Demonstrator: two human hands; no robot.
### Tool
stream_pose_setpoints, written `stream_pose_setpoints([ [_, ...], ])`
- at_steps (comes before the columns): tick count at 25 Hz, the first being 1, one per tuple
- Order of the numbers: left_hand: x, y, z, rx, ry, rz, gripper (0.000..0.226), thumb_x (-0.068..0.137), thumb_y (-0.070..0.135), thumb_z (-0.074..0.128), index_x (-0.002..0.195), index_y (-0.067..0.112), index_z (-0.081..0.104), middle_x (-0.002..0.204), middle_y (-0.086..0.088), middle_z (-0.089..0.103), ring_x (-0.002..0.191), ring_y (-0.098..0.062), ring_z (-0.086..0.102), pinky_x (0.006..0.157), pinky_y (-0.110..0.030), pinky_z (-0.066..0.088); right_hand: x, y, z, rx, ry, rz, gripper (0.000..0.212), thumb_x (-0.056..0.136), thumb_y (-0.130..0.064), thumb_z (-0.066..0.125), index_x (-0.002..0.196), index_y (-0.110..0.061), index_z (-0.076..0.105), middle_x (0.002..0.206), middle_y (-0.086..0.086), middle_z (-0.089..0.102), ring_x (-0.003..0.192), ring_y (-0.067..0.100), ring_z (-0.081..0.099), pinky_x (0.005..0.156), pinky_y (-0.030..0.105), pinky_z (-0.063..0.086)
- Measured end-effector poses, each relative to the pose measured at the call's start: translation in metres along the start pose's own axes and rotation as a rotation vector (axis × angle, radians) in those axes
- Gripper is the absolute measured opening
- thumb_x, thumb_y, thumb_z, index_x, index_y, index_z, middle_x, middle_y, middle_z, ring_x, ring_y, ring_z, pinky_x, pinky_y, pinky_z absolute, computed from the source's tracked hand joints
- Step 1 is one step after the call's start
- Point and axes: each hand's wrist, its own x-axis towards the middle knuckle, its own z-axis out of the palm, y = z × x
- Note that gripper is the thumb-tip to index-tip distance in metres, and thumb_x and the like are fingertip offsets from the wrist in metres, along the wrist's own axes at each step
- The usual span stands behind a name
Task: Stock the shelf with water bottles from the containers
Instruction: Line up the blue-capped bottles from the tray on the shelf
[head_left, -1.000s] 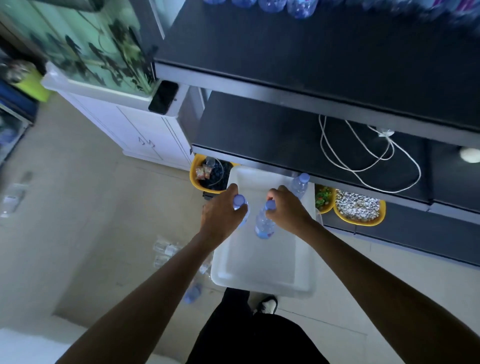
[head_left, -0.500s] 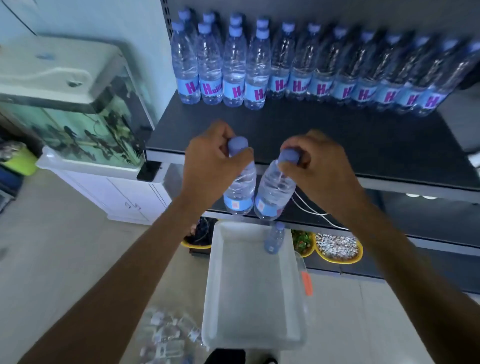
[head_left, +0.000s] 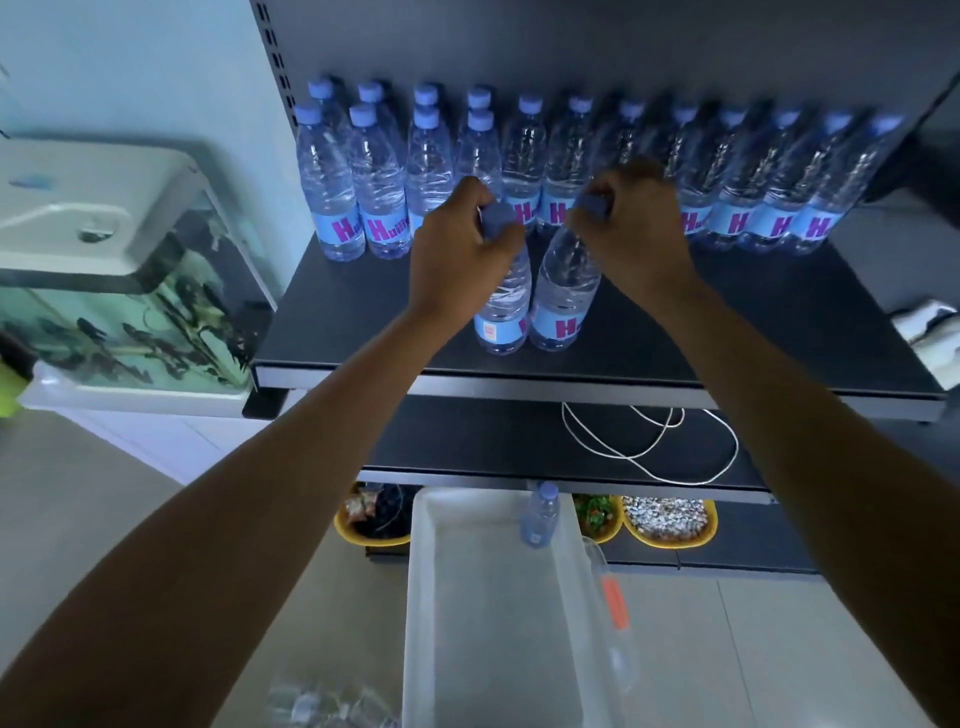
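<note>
fingers of the left hand (head_left: 460, 254) are curled tight round the neck of the left bottle (head_left: 503, 306), just under the cap, and the right hand (head_left: 634, 234) grips the right bottle (head_left: 563, 296) the same way. both bottles are upright, side by side and nearly touching, over the middle of the shelf (head_left: 753, 332) toward its front edge. can't tell if the bases are down yet.

i'd slide them straight back against the back row (head_left: 737, 197), which is only two deep at the left end, and twist the left one so its label faces out. held by the neck they'll swing, so go slow or they'll bowl the row over.

loads of bare shelf in front and to both sides. a spare bottle (head_left: 540, 514) stands in the far right corner of the bin (head_left: 467, 623) on the floor.
</note>
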Motion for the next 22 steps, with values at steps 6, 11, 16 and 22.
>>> stream_pose_setpoints([
  [6, 0.016, -0.016, 0.017, 0.049, -0.029, 0.115, 0.023, 0.086, 0.021, 0.058, 0.104, 0.008, 0.064, 0.091, 0.003, 0.054, 0.066, 0.001, 0.047, 0.064, -0.023, 0.039, 0.002, 0.02, 0.027, 0.042, 0.045, 0.057, 0.042, 0.088, -0.04, 0.053, 0.116, -0.009, 0.06, 0.115, 0.013, 0.064, 0.088, 0.019, 0.062, 0.072, 0.027, 0.051],
  [11, -0.038, -0.047, 0.029, 0.007, -0.05, -0.014, 0.06, 0.085, 0.037, 0.071, 0.137, 0.019, 0.049, 0.124, -0.002, 0.051, 0.095, -0.008, 0.058, 0.076, -0.024, 0.051, -0.053, 0.04, 0.051, 0.219, -0.012, 0.226, 0.062, 0.082, -0.038, 0.073, 0.134, -0.015, 0.048, 0.129, 0.005, 0.056, 0.112, 0.017, 0.055, 0.088, 0.033, 0.049],
  [16, -0.088, -0.087, 0.052, 0.02, -0.059, -0.271, 0.054, 0.072, 0.046, 0.085, 0.107, 0.023, 0.05, 0.095, 0.012, 0.066, 0.082, -0.003, 0.065, 0.073, -0.038, 0.058, -0.096, 0.08, 0.09, 0.231, -0.228, 0.346, 0.041, 0.074, -0.02, 0.078, 0.107, -0.017, 0.055, 0.102, 0.007, 0.065, 0.086, 0.025, 0.066, 0.074, 0.037, 0.054],
  [22, -0.055, -0.089, 0.075, 0.063, -0.068, -0.269, 0.043, 0.081, 0.038, 0.078, 0.098, 0.019, 0.044, 0.09, 0.005, 0.064, 0.081, -0.013, 0.065, 0.067, -0.038, 0.056, -0.075, 0.092, 0.106, 0.247, -0.111, 0.393, 0.055, 0.074, -0.035, 0.082, 0.119, -0.015, 0.056, 0.112, 0.002, 0.065, 0.105, 0.019, 0.062, 0.085, 0.041, 0.056],
])
